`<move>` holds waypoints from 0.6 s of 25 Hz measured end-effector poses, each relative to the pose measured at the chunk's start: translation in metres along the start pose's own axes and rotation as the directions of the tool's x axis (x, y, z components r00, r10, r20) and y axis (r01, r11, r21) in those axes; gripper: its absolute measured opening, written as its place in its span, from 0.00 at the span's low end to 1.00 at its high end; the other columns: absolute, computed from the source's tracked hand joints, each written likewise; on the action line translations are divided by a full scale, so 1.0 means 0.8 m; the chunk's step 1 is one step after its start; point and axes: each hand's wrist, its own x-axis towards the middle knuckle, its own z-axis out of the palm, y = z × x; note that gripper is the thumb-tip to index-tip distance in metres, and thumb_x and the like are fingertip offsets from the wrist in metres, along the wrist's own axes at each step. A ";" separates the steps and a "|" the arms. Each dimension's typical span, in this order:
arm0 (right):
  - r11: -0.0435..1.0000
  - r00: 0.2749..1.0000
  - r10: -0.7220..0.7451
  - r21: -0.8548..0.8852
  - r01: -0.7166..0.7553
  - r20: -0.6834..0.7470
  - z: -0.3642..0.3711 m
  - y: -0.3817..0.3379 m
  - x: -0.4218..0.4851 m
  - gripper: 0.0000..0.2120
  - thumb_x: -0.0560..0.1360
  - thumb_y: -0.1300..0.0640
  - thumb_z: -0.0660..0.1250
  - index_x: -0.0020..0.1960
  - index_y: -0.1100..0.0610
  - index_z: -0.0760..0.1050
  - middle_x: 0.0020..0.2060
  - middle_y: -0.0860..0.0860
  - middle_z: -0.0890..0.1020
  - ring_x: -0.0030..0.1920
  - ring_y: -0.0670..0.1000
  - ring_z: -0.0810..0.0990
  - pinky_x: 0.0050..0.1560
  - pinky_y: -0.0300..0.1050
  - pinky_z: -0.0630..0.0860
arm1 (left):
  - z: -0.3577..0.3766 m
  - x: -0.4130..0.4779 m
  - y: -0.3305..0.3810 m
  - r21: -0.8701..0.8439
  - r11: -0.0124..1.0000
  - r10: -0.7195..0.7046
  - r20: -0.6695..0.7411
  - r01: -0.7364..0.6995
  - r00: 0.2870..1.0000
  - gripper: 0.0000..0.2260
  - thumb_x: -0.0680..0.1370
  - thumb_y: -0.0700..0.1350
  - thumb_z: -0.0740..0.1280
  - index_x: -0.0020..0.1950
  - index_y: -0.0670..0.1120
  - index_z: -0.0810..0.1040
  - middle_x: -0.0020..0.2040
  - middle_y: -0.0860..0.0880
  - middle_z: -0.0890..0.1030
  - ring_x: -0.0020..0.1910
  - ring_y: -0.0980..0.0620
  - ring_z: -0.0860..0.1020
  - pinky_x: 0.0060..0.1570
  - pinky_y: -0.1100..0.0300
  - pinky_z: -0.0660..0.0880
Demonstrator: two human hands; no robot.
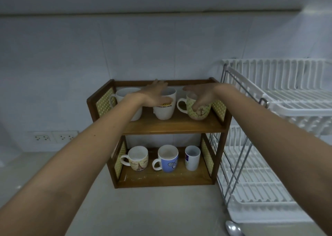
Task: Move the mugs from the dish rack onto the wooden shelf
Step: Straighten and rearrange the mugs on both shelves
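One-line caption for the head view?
Both hands, left hand and right hand, at mugs on the wooden shelf; dish rack empty.

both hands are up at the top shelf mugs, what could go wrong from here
1. The left hand reaches across the white mug with yellow print, which sits close to the plain white mug; a nudge could knock them together.
2. The right hand rests on the anchor mug, which stands near the front edge of the wooden shelf; pulling back carelessly might drag it off.
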 end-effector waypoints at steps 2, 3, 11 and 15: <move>0.981 0.955 -0.042 0.167 0.094 -0.293 0.023 -0.013 -0.012 0.36 0.71 0.50 0.70 0.74 0.49 0.58 0.70 0.53 0.70 0.67 0.55 0.70 0.64 0.48 0.71 | 0.012 -0.030 0.001 -0.115 0.986 0.094 -0.210 -0.120 0.973 0.28 0.79 0.53 0.62 0.77 0.47 0.59 0.79 0.48 0.56 0.78 0.52 0.50 0.73 0.57 0.51; 0.960 0.880 -0.043 0.226 0.168 -0.472 0.038 -0.020 -0.019 0.30 0.71 0.52 0.68 0.71 0.50 0.64 0.65 0.53 0.75 0.62 0.52 0.75 0.59 0.44 0.73 | 0.023 -0.050 -0.001 -0.133 0.965 0.167 -0.348 -0.225 0.922 0.24 0.79 0.49 0.63 0.74 0.47 0.64 0.77 0.48 0.63 0.76 0.55 0.56 0.71 0.60 0.55; 0.839 0.941 -0.256 0.431 0.331 -0.223 0.204 -0.071 -0.038 0.11 0.72 0.60 0.65 0.50 0.49 0.82 0.42 0.45 0.84 0.43 0.38 0.80 0.42 0.28 0.72 | 0.159 -0.164 -0.094 -0.015 0.943 0.331 -0.085 -0.333 0.940 0.10 0.77 0.43 0.64 0.57 0.48 0.80 0.54 0.50 0.83 0.52 0.55 0.80 0.50 0.62 0.75; 0.982 0.977 -0.155 0.128 0.136 0.149 0.236 -0.077 0.023 0.29 0.74 0.56 0.68 0.73 0.55 0.64 0.70 0.55 0.70 0.68 0.56 0.70 0.64 0.47 0.70 | 0.187 -0.120 -0.139 0.044 0.992 -0.123 0.134 0.118 0.983 0.23 0.77 0.47 0.67 0.71 0.48 0.69 0.70 0.46 0.73 0.67 0.47 0.72 0.63 0.54 0.72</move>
